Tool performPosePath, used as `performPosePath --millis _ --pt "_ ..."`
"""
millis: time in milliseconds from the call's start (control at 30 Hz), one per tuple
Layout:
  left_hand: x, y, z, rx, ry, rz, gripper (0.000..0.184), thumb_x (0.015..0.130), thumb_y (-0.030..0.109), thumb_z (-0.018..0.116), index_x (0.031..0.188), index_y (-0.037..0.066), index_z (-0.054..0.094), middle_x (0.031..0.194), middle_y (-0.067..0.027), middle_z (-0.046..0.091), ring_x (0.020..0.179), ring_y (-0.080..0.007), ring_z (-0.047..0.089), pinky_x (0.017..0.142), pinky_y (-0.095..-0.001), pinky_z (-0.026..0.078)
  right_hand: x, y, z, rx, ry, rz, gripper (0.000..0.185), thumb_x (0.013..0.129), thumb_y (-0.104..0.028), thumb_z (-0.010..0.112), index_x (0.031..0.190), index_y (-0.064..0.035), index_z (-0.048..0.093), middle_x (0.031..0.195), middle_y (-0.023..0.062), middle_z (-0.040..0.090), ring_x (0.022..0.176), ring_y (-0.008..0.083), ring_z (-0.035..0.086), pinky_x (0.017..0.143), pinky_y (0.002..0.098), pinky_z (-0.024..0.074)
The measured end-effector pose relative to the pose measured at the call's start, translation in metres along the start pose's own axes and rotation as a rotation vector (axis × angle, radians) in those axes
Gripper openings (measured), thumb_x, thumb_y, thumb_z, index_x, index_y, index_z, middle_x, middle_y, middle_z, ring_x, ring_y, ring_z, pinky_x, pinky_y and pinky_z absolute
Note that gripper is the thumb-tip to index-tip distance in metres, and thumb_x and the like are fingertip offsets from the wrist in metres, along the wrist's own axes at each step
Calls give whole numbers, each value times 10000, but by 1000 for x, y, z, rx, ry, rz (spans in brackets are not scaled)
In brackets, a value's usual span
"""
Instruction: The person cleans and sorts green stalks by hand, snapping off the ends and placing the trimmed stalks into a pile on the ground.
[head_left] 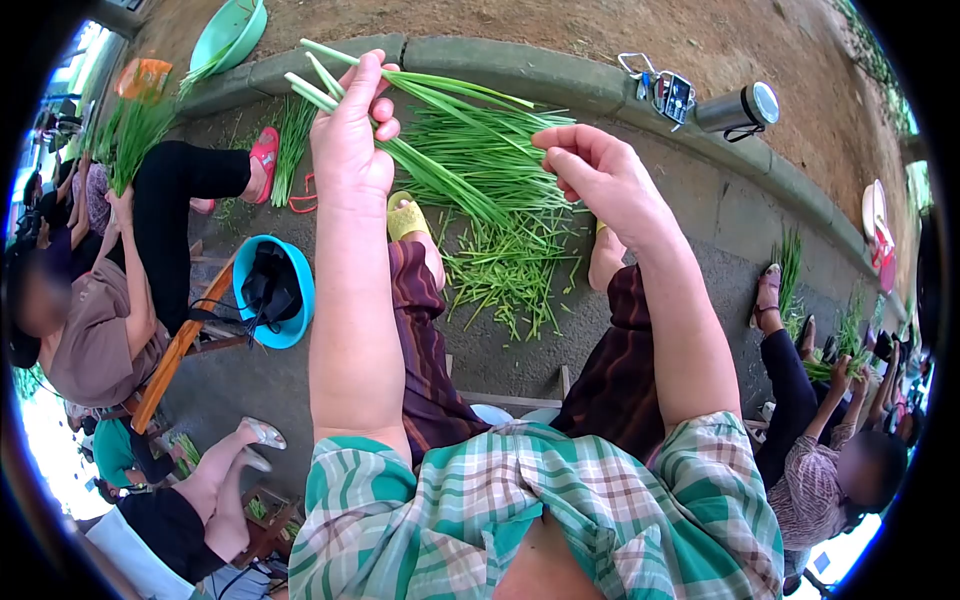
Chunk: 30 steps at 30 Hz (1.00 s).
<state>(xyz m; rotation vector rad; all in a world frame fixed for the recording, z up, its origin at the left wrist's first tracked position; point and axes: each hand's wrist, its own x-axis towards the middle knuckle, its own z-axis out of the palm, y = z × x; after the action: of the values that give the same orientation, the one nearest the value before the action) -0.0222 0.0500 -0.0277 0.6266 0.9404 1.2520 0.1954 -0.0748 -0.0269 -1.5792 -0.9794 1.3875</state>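
Grey pavement carried a heap of long green stalks, short pieces strewn alongside. Blue basin stood to the left.

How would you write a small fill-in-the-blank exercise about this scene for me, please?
1. The person wearing the camera holds the long green stalks in the ____ hand.
2. Inside the blue basin lies something ____ in colour.
3. The sandals on this person's own feet are coloured ____.

Missing words: left; black; yellow.
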Motion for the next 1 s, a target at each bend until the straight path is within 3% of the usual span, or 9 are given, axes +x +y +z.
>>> performPosePath --millis 67,167,267,400,467,600,700,900,1000 --pt "0 -1 1 18 -5 -9 237 845 187 753 1002 24 684 885 -69 671 562 -52 451 432 -180 314 1 2 -1 -143 -2 -94 276 891 -194 647 1084 3 654 838 9 629 732 64 548 671 224 464" --pt "-3 -1 4 72 -18 -39 290 889 221 705 1107 41 641 970 -44 631 602 -44 427 459 -170 315 4 9 0 -149 -21 -97 293 850 -224 717 1045 -8 678 808 -4 627 724 55 533 656 227 457" --pt "-4 -1 5 63 -19 -49 291 881 215 715 1098 35 645 972 -50 630 601 -46 425 461 -174 314 6 10 2 -195 -14 -102 294 832 -236 745 1022 -19 688 782 -9 629 707 53 533 644 232 460" --pt "-6 -2 6 75 -12 -39 295 873 211 725 1090 28 648 971 -56 631 602 -47 426 461 -173 314 4 7 4 -214 2 -107 270 841 -246 735 988 -23 698 760 -6 627 691 56 534 636 240 461" --pt "-6 -3 6 39 -4 -14 222 845 182 753 983 21 686 866 -54 670 551 -47 464 426 -184 314 2 3 5 -269 32 -97 275 850 -268 726 974 -24 701 745 -8 626 684 58 531 630 243 457" --pt "-5 -1 4 60 -11 -17 225 845 179 752 985 17 684 869 -55 671 550 -46 467 426 -184 313 2 4 2 -265 38 -68 291 860 -286 713 972 -18 699 747 -6 631 684 60 530 623 252 455" --pt "-6 -1 4 105 -36 -31 315 865 213 734 1091 14 645 970 -67 634 595 -48 430 456 -171 310 3 5 1 -202 1 -24 300 870 -304 703 969 -20 701 740 -17 625 684 64 524 620 258 453" --pt "-6 -3 6 94 -37 -23 243 848 194 751 988 8 680 878 -68 679 548 -46 470 429 -179 307 0 3 9 -404 101 -169 250 855 -239 688 943 -5 681 744 73 663 658 139 602 634 303 487" --pt "-4 -2 4 124 -34 -56 311 884 239 713 1093 21 641 949 -61 642 602 -46 436 460 -175 313 0 2 11 -466 172 -235 210 841 -192 683 917 3 662 754 119 662 658 174 625 642 322 499"
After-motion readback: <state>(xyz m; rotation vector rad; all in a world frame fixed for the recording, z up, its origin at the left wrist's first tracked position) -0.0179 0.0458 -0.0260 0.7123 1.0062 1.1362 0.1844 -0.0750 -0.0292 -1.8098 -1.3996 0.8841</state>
